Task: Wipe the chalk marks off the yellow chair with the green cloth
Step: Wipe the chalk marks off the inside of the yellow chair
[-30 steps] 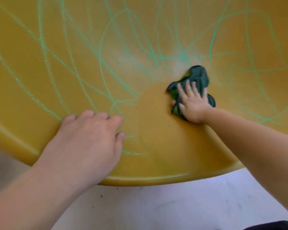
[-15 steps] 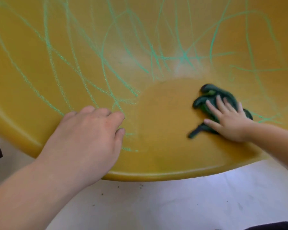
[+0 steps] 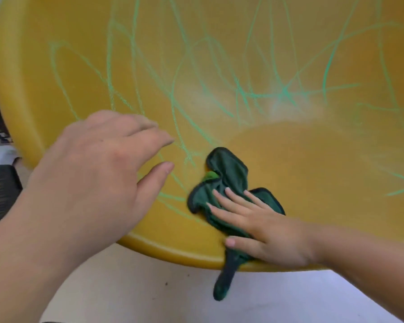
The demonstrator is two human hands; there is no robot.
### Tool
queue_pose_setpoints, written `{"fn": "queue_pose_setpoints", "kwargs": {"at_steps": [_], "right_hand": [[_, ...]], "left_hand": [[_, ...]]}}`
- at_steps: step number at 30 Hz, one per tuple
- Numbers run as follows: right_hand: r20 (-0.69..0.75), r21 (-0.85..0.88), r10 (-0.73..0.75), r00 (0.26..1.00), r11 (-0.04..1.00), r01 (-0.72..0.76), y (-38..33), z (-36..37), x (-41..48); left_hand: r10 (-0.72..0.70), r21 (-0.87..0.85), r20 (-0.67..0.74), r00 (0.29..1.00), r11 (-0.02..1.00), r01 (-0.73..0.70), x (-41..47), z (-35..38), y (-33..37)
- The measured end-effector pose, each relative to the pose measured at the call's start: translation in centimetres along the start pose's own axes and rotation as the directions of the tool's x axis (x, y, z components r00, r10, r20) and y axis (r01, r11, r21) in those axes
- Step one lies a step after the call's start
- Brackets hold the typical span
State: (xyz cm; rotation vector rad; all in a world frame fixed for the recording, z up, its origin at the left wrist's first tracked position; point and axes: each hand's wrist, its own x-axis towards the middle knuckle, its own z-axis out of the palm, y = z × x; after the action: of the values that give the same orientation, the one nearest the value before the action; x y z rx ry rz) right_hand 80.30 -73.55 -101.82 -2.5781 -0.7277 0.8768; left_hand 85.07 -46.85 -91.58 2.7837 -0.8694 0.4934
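Two hands worked: right hand (image 3: 264, 231) lay spread flat, pressing green cloth (image 3: 224, 180) onto yellow chair (image 3: 301, 164) near its front rim, tail drooping below the grip; left hand (image 3: 96, 173) open, empty; cloth looked soft, limp, best palmed mid-bunch.

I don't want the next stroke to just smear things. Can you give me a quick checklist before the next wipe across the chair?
1. Right hand flat on the green cloth: ok.
2. Cloth fully on the seat: not ok, one end hangs over the front rim.
3. Left hand steadying the yellow chair: cannot tell, fingers look lifted.
4. Chalk marks left: not ok, many lines remain above and left of the cloth.
5. Cleaned patch to the cloth's right: ok.
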Motion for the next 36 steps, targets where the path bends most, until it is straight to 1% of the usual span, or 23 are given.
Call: {"fn": "queue_pose_setpoints", "kwargs": {"at_steps": [1,3,4,6,7,8,10,12,14,16,18,20,21,22,23,24,26,28,29,31,33,34,36], "right_hand": [[0.029,-0.021,0.049,0.998,0.999,-0.049,0.9,-0.3,-1.0],[0.007,-0.169,0.251,0.968,0.954,-0.246,3.9,-1.3,-1.5],[-0.059,-0.232,0.376,0.925,0.896,-0.379,5.7,-2.1,-1.0],[-0.217,-0.253,0.561,0.799,0.758,-0.601,9.5,-3.6,0.9],[-0.275,-0.247,0.598,0.753,0.713,-0.656,10.9,-4.5,2.1],[-0.318,-0.237,0.601,0.733,0.698,-0.675,11.9,-5.3,3.4],[-0.366,-0.211,0.553,0.748,0.733,-0.646,12.3,-6.7,6.4],[-0.404,-0.179,0.470,0.785,0.800,-0.572,11.4,-7.2,9.5],[-0.387,-0.145,0.384,0.838,0.872,-0.467,8.9,-6.9,11.7],[-0.319,-0.134,0.253,0.913,0.942,-0.308,5.4,-5.4,12.1],[-0.210,-0.142,0.062,0.976,0.986,-0.093,1.3,-3.0,9.8],[-0.071,-0.080,-0.104,0.992,0.992,0.098,-1.6,-1.3,5.5],[-0.010,-0.018,-0.125,0.992,0.992,0.125,-2.1,-0.8,3.3],[0.057,0.023,-0.098,0.994,0.995,0.097,-1.8,-0.7,1.4],[0.106,0.013,-0.019,0.994,1.000,0.018,-1.0,-0.6,0.0],[0.112,-0.051,0.104,0.988,0.994,-0.099,0.5,-0.7,-0.7],[-0.002,-0.216,0.376,0.927,0.905,-0.367,4.7,-1.3,-0.6],[-0.189,-0.200,0.566,0.803,0.778,-0.595,9.1,-3.1,0.9],[-0.248,-0.149,0.609,0.753,0.744,-0.651,10.8,-4.5,2.1],[-0.282,-0.059,0.650,0.705,0.722,-0.689,12.3,-7.1,4.9],[-0.318,-0.029,0.633,0.706,0.737,-0.675,11.7,-7.9,7.9],[-0.336,-0.040,0.602,0.725,0.760,-0.649,10.7,-7.8,9.2],[-0.310,-0.083,0.484,0.818,0.844,-0.530,7.8,-6.3,10.5]], "left_hand": [[0.004,0.019,0.002,1.000,1.000,-0.005,0.1,0.0,-0.5],[0.000,0.061,0.013,1.000,0.998,-0.001,0.2,0.1,-1.6],[-0.002,0.077,0.009,1.000,0.997,0.002,0.1,0.1,-2.1],[-0.010,0.082,-0.037,0.999,0.997,0.013,0.1,0.0,-2.8],[-0.012,0.068,-0.075,0.997,0.998,0.017,0.1,-0.1,-3.1],[-0.009,0.052,-0.110,0.994,0.999,0.015,0.0,-0.2,-3.2],[0.009,0.050,-0.135,0.991,0.999,-0.003,-0.1,0.0,-3.2],[0.023,0.095,-0.091,0.996,0.995,-0.015,-0.3,0.3,-3.2],[0.018,0.136,-0.038,0.999,0.991,-0.012,-0.3,0.5,-3.4],[0.004,0.151,-0.019,1.000,0.989,-0.001,-0.2,0.5,-3.4],[-0.009,0.149,-0.032,0.999,0.989,0.013,-0.1,0.6,-3.3],[-0.014,0.146,-0.055,0.998,0.989,0.022,0.0,0.7,-3.1],[-0.015,0.147,-0.067,0.998,0.989,0.025,0.1,0.7,-3.0],[-0.013,0.148,-0.078,0.997,0.989,0.024,0.1,0.7,-3.0],[-0.007,0.148,-0.086,0.996,0.989,0.020,0.0,0.7,-3.1],[0.001,0.142,-0.093,0.996,0.990,0.013,0.0,0.7,-3.1],[0.025,0.125,-0.104,0.994,0.992,-0.012,-0.1,0.7,-3.2],[0.043,0.119,-0.116,0.992,0.992,-0.029,-0.1,0.8,-3.3],[0.045,0.123,-0.121,0.992,0.992,-0.030,-0.1,0.8,-3.4],[0.039,0.127,-0.119,0.992,0.992,-0.024,-0.2,0.9,-3.4],[0.027,0.120,-0.102,0.994,0.993,-0.014,-0.3,0.8,-3.3],[0.021,0.118,-0.094,0.995,0.993,-0.010,-0.3,0.7,-3.3],[0.012,0.118,-0.085,0.996,0.993,-0.002,-0.2,0.6,-3.2]]}}
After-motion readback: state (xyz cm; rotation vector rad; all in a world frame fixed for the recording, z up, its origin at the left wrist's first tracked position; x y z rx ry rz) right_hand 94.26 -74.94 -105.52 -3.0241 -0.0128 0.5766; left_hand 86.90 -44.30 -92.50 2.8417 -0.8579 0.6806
